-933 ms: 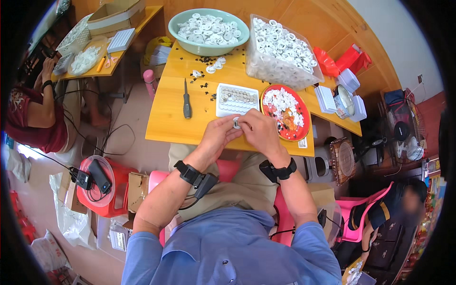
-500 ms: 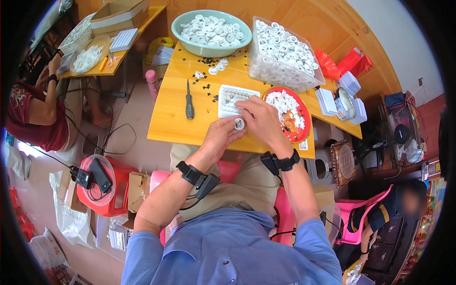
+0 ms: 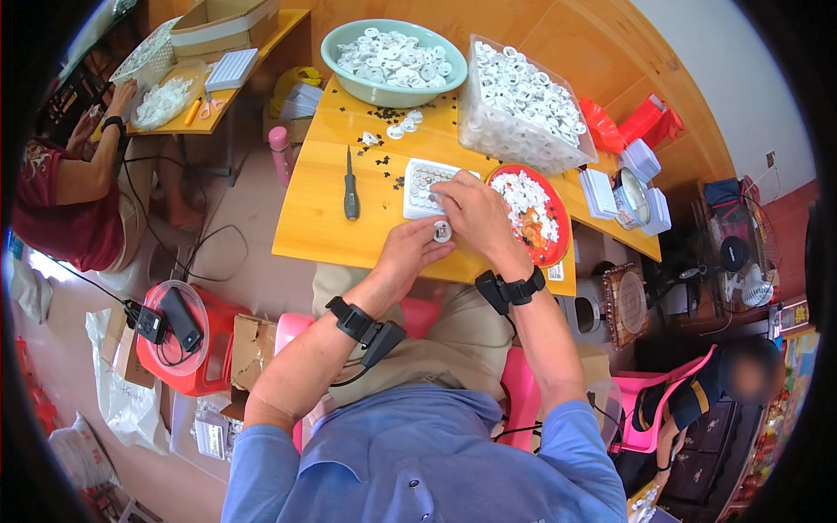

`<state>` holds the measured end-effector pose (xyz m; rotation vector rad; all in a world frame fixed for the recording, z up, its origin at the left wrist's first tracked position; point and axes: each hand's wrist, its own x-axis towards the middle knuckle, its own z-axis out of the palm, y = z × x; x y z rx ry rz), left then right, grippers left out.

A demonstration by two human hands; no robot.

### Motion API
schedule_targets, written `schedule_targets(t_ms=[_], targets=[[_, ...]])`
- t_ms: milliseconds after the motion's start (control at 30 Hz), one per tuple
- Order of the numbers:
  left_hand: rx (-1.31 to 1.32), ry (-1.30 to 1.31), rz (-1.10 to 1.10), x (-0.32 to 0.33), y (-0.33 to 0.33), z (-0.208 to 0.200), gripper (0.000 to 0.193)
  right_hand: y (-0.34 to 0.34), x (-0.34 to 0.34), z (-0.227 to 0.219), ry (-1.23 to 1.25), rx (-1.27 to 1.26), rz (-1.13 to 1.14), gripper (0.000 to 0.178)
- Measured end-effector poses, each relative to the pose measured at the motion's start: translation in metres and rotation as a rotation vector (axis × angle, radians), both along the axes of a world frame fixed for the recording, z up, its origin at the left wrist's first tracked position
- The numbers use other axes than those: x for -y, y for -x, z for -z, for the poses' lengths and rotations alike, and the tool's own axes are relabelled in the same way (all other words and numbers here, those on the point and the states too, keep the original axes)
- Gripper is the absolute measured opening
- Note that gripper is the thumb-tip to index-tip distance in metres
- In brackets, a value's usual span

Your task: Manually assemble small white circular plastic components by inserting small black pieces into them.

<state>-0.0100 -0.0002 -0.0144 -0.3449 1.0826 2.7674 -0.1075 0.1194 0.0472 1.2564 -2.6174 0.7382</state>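
Note:
My left hand (image 3: 406, 254) is closed around a small round white plastic part (image 3: 442, 231) with a dark spot in its middle, held face up at the fingertips. Just above it, my right hand (image 3: 479, 213) reaches over a white tray (image 3: 417, 212) filled with rows of round silver button cells. Its thumb and fingers are pinched together at the tray's cells; whatever lies between them is hidden. Close to the right hand's outer side is a red plate (image 3: 566, 228) heaped with small white pieces. A dark-handled screwdriver (image 3: 350, 199) lies left of the tray.
A pale green basin (image 3: 384, 91) and a clear plastic bin (image 3: 523, 150), both full of white round parts, stand at the table's back. Small black pieces (image 3: 384, 113) are scattered before them. White trays (image 3: 598, 193) sit far right. Co-workers are at the left table (image 3: 209, 122) and lower right.
The view has shifted slightly. My left hand keeps the round part in nearly the same place, and my right fingers stay at the tray. The co-worker on the left has moved their hands.

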Motion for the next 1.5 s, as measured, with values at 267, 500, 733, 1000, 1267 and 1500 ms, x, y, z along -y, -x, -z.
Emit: schedule_targets(t_ms=[267,500,733,1000,1267,1500], targets=[[0.017,-0.009,-0.007,-0.002,0.001,0.001,0.03,0.007,0.004,0.004,-0.06,0.044,0.039,0.016],[0.014,-0.023,-0.024,-0.001,0.001,-0.001,0.031,-0.021,-0.022,-0.001,0.126,0.143,0.101,0.01],[-0.006,-0.019,-0.022,-0.001,0.0,-0.002,0.031,-0.034,-0.031,0.02,0.245,-0.159,-0.05,0.007],[-0.007,-0.003,-0.022,-0.002,0.0,-0.003,0.03,-0.03,-0.034,0.029,0.256,-0.179,-0.092,0.008],[-0.002,0.023,-0.024,-0.003,0.0,0.0,0.031,-0.03,-0.034,0.029,0.247,-0.14,-0.086,0.007],[-0.03,0.111,-0.043,-0.007,0.0,0.003,0.03,-0.036,-0.033,0.027,0.223,0.041,0.028,0.009]])
